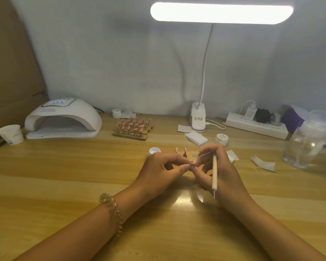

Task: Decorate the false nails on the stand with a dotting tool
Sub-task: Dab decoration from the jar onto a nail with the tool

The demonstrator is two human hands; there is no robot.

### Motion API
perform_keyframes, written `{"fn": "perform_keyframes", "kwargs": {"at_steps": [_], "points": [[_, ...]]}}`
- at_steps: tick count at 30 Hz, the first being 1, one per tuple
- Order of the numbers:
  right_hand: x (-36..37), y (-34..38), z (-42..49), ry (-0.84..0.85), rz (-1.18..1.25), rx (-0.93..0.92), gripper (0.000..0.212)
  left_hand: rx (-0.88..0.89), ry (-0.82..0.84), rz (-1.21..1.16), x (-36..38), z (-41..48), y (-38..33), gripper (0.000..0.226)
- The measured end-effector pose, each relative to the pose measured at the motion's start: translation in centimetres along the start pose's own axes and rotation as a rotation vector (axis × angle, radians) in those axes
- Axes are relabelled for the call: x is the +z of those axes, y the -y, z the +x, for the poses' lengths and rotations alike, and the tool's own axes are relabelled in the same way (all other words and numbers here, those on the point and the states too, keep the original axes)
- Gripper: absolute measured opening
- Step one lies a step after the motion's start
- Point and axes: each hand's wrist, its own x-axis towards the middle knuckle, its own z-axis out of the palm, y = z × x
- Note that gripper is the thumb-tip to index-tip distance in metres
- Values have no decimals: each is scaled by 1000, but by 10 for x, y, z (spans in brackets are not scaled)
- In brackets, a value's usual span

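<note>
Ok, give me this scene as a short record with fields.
left hand: pinches false nail
right hand: holds dotting tool, metal tip toward the person; fingertips at the same nail
near stand: behind the hands, two pink nails on it
far stands: many pink nails, beside the nail lamp
open jar: left of near stand

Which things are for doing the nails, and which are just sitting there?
For the job: dotting tool held in the right hand; pink false nail pinched by the left hand; two pink nails behind the hands; probably the open white pot.

Just lying about: nail lamp; paper cup; power strip; clear jar.
</note>
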Motion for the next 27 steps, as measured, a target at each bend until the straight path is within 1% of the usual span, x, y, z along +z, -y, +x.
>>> {"fn": "perform_keyframes", "kwargs": {"at_steps": [4, 6, 8, 10, 11, 14, 16, 18, 21, 24, 27], "points": [[-1, 0, 0, -26, -17, 2, 39, 7, 27, -12, 0, -1, -1, 24], [-1, 1, 0, -6, -21, -13, 40, 26, 12, -2, 1, -1, -3, 23], [1, 0, 0, 5, -37, -35, 41, 43, -15, -5, 2, -2, -6, 17], [1, -2, 0, -2, -61, -54, 42, 31, -48, 28, 3, -3, -9, 18], [2, -3, 1, -9, -73, -62, 42, 25, -70, 98, 4, -3, -9, 21], [0, -7, 2, -63, -68, -65, 42, 56, -154, 489, 4, -3, -8, 32], [-2, -9, 4, -120, -61, -55, 46, 90, -190, 681, -1, 0, -6, 41], [-4, -10, 5, -169, -106, -68, 47, 81, -184, 745, -7, 4, -2, 51], [-5, -11, 5, -223, -175, -86, 48, 32, -92, 771, -12, 10, 4, 60], [-1, -10, 6, -216, -200, -110, 49, 47, -6, 807, -9, 15, 10, 65], [3, -10, 5, -185, -254, -142, 48, 83, -22, 814, -7, 17, 12, 65]]}}
